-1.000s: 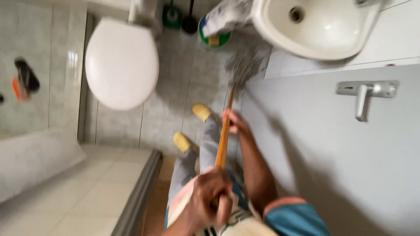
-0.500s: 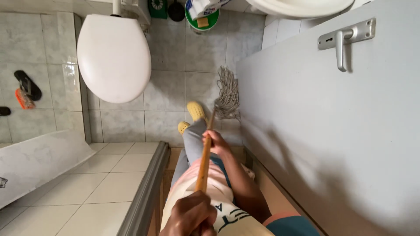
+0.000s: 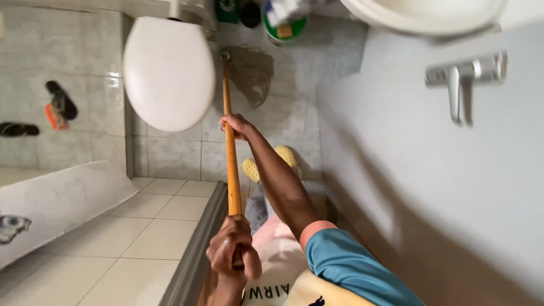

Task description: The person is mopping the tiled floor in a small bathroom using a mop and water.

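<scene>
1. Mop handle, wooden, orange-brown: we are holding it in both hands, and it is running from near us out toward the far floor.
2. Left hand: we are clamping it around the near end of the handle, fingers wrapped fully round the wood.
3. Right hand: we are gripping the handle farther along, with the arm stretched out and a teal sleeve showing near us.
4. Mop head, grey string: it is lying on the tiled floor at the far end, just right of the toilet.
5. Yellow shoes: we are standing in them on the tiles, right of the handle.
6. Grey door with a metal lever handle: it is filling the right side.
7. Washbasin, white: it is hanging at the far right.
8. Green bucket: it is standing at the far wall, beyond the mop head.
9. Sandals, black and orange: they are lying at the far left.
</scene>
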